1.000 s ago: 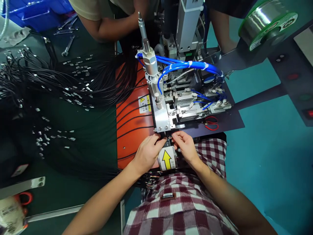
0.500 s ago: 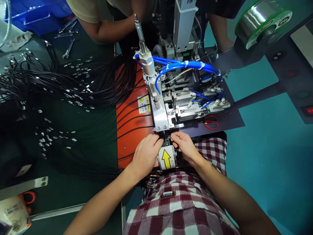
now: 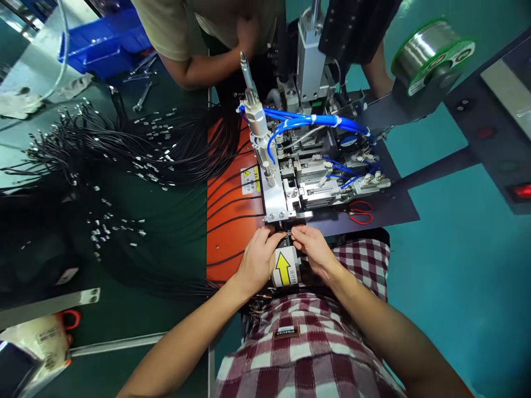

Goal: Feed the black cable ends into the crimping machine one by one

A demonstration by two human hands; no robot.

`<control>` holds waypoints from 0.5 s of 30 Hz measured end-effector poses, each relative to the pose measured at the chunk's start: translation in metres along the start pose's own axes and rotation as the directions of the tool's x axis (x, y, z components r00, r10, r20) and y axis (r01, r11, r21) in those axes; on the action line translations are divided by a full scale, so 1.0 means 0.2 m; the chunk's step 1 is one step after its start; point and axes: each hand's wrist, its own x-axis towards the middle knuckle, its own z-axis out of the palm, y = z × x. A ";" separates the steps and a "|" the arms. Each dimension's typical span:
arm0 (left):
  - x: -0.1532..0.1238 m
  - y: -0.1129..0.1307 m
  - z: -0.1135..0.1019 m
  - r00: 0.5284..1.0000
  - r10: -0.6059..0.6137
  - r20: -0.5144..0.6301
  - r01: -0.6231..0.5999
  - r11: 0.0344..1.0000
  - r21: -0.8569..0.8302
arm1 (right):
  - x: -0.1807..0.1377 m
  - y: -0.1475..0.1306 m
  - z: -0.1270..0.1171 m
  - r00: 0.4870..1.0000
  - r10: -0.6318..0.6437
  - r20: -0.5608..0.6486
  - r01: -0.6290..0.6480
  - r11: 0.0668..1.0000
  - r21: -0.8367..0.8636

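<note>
At the near end of the machine's metal head (image 3: 274,200), both hands meet over a dark narrow track (image 3: 287,241). My left hand (image 3: 258,257) is closed at the track's left side, its thumb reaching across. A black cable (image 3: 226,258) runs over the orange plate (image 3: 222,235) and under this hand, which appears to grip it. My right hand (image 3: 310,243) pinches from the right side, thumb against forefinger. Between its tips shows a small shiny bit, too small to name. Just below the hands is a white label with a yellow arrow (image 3: 283,269).
Bundled black cables (image 3: 124,143) with metal ends spread over the dark table at left. Beyond the machine are a solder wire spool (image 3: 427,50) and another person's arm (image 3: 207,72). Red-handled scissors (image 3: 360,212) lie right of the machine. Wrenches (image 3: 143,98) and blue bins (image 3: 103,41) stand far left.
The view has shifted slightly, so the table's things sit further right. My left thumb has stretched further right over the track, towards my right fingertips. My right hand keeps its pinch.
</note>
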 end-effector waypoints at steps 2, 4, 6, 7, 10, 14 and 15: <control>-0.04 0.01 -0.01 0.998 -0.062 -0.026 0.060 0.995 -0.073 | 0.00 0.00 -0.01 1.000 0.014 0.008 -0.014 1.000 0.009; -0.11 0.03 -0.03 0.989 -0.139 -0.045 0.136 0.989 -0.062 | 0.01 0.00 -0.01 1.000 -0.008 0.004 0.008 1.000 0.006; -0.19 0.04 -0.06 0.977 -0.209 -0.050 0.211 0.977 0.041 | 0.01 0.00 -0.02 1.000 -0.015 0.002 0.015 1.000 0.010; -0.22 0.04 -0.07 0.971 -0.236 -0.045 0.239 0.965 0.104 | 0.02 0.01 -0.02 1.000 -0.014 0.003 0.014 1.000 0.013; -0.29 0.01 -0.09 0.968 -0.250 -0.014 0.246 0.939 0.240 | 0.02 0.01 -0.02 1.000 -0.010 0.011 0.009 1.000 0.015; -0.27 -0.09 -0.13 0.985 -0.153 0.074 0.127 0.951 0.282 | 0.01 0.00 -0.02 1.000 -0.020 0.022 0.020 1.000 -0.014; -0.26 -0.11 -0.14 0.986 -0.138 0.093 0.106 0.953 0.285 | 0.01 0.00 -0.02 1.000 -0.023 0.020 0.023 1.000 -0.021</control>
